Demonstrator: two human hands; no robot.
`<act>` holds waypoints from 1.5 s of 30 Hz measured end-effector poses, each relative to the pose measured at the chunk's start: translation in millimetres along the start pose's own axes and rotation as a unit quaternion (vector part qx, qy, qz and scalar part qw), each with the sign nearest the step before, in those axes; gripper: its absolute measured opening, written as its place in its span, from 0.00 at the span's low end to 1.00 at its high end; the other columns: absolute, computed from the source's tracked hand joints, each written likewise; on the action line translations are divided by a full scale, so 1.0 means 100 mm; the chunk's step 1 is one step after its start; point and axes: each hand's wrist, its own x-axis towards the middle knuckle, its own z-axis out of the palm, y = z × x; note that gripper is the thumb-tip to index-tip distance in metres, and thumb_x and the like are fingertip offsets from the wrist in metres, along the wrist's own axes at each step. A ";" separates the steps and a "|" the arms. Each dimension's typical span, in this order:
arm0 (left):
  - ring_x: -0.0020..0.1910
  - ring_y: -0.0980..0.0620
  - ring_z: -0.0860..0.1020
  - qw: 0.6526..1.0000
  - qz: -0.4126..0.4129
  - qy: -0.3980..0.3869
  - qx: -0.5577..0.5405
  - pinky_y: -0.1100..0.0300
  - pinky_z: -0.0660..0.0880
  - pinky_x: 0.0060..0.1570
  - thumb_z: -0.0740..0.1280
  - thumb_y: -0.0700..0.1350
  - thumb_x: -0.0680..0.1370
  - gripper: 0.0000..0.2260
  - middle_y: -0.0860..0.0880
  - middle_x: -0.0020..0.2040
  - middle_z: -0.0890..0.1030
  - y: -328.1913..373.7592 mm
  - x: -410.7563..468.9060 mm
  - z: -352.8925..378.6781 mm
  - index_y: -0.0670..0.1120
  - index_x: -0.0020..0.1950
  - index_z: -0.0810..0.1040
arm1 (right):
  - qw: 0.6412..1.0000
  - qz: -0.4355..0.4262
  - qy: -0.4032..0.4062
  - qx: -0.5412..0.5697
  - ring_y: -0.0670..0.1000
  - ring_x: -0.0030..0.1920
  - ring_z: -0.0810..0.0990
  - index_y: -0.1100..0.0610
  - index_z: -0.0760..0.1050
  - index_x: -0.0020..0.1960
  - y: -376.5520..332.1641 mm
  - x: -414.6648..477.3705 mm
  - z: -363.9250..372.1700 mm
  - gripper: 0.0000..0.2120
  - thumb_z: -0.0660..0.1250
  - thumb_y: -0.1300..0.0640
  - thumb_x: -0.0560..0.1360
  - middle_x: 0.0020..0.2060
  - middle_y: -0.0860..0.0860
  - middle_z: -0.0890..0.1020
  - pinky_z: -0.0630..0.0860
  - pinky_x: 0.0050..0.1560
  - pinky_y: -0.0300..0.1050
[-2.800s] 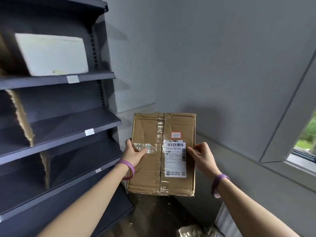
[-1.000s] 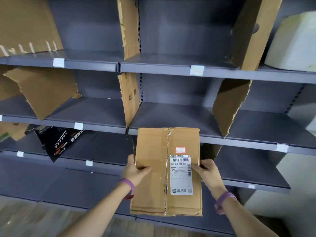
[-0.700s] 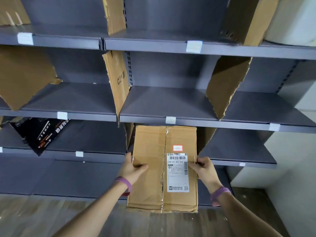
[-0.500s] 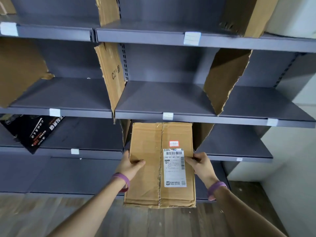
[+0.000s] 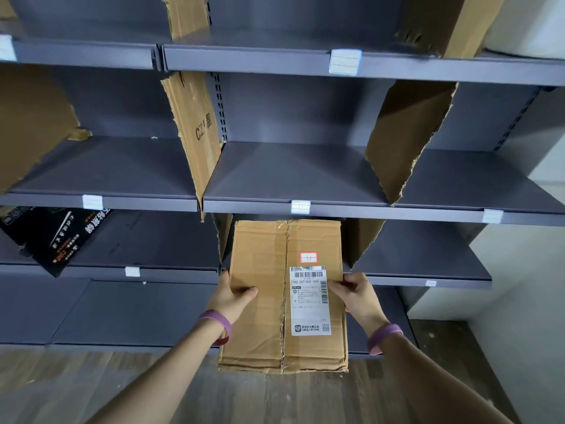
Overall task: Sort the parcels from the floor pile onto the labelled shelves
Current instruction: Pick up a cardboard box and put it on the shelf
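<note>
Gripping parcel (image 5: 263, 338) sides | left hand (image 5: 230, 301), right hand (image 5: 359, 298): fingers (image 5: 248, 291) curled | black carton (image 5: 52, 237) on shelf (image 5: 171, 275)

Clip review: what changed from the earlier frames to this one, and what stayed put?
The person turned left to face the shelves and brought the parcel up to the middle bay, its top edge now just below the shelf label. Same grip throughout: left hand and right hand hold its sides, shipping label visible.
</note>
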 end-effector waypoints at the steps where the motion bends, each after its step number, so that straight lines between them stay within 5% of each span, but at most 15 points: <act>1: 0.48 0.53 0.75 1.000 0.004 0.001 0.007 0.59 0.70 0.51 0.71 0.49 0.75 0.18 0.54 0.51 0.77 0.00 -0.01 -0.01 0.49 0.60 0.66 | 1.000 -0.008 0.005 -0.004 0.50 0.45 0.81 0.55 0.75 0.50 -0.02 -0.03 0.00 0.17 0.74 0.46 0.69 0.44 0.48 0.82 0.77 0.42 0.47; 10: 0.51 0.49 0.78 0.996 0.059 0.030 0.052 0.56 0.74 0.50 0.70 0.55 0.74 0.21 0.54 0.52 0.78 0.15 -0.30 -0.22 0.50 0.60 0.67 | 0.992 -0.109 0.028 -0.053 0.42 0.31 0.70 0.52 0.66 0.38 -0.37 -0.36 -0.20 0.16 0.70 0.45 0.73 0.32 0.43 0.70 0.65 0.29 0.32; 19: 0.51 0.49 0.78 0.978 0.125 0.161 0.051 0.56 0.75 0.49 0.69 0.58 0.74 0.23 0.55 0.52 0.79 0.74 -0.80 -0.27 0.51 0.65 0.68 | 0.976 -0.216 0.020 -0.016 0.43 0.54 0.76 0.52 0.67 0.67 -0.83 -0.75 -0.56 0.19 0.65 0.53 0.78 0.52 0.38 0.76 0.69 0.44 0.28; 24: 0.58 0.49 0.76 0.985 0.128 0.114 0.018 0.54 0.73 0.59 0.70 0.52 0.73 0.29 0.54 0.60 0.77 1.19 -0.63 -0.41 0.53 0.71 0.65 | 0.964 -0.263 0.011 -0.035 0.45 0.59 0.74 0.46 0.64 0.72 -1.24 -0.54 -0.69 0.23 0.64 0.52 0.78 0.57 0.42 0.75 0.69 0.59 0.40; 28: 0.58 0.52 0.76 0.981 0.159 0.103 0.030 0.49 0.73 0.62 0.70 0.57 0.63 0.34 0.52 0.62 0.75 1.42 -0.20 -0.55 0.60 0.69 0.66 | 0.966 -0.248 0.033 -0.069 0.51 0.65 0.67 0.54 0.54 0.78 -1.58 -0.21 -0.71 0.30 0.62 0.52 0.80 0.60 0.51 0.67 0.62 0.67 0.42; 32: 0.61 0.50 0.75 0.979 0.175 0.098 0.042 0.48 0.73 0.63 0.69 0.56 0.65 0.35 0.52 0.63 0.74 1.69 0.15 -0.62 0.58 0.71 0.65 | 0.969 -0.232 0.044 -0.072 0.54 0.72 0.64 0.56 0.54 0.78 -1.82 0.18 -0.65 0.31 0.64 0.55 0.79 0.70 0.54 0.68 0.60 0.74 0.50; 37: 0.69 0.49 0.69 0.985 0.146 0.074 0.054 0.57 0.66 0.67 0.70 0.51 0.74 0.32 0.49 0.72 0.69 1.86 0.60 -0.61 0.50 0.75 0.62 | 0.978 -0.202 -0.019 -0.040 0.50 0.65 0.74 0.53 0.64 0.73 -1.99 0.57 -0.56 0.26 0.66 0.57 0.77 0.65 0.47 0.76 0.70 0.67 0.47; 45: 0.71 0.48 0.66 0.982 0.140 0.051 0.114 0.55 0.65 0.68 0.68 0.53 0.75 0.30 0.49 0.73 0.66 1.86 0.82 -0.57 0.50 0.75 0.62 | 0.986 -0.164 -0.036 -0.019 0.50 0.64 0.73 0.56 0.66 0.73 -2.01 0.72 -0.55 0.24 0.65 0.52 0.79 0.67 0.50 0.75 0.68 0.67 0.44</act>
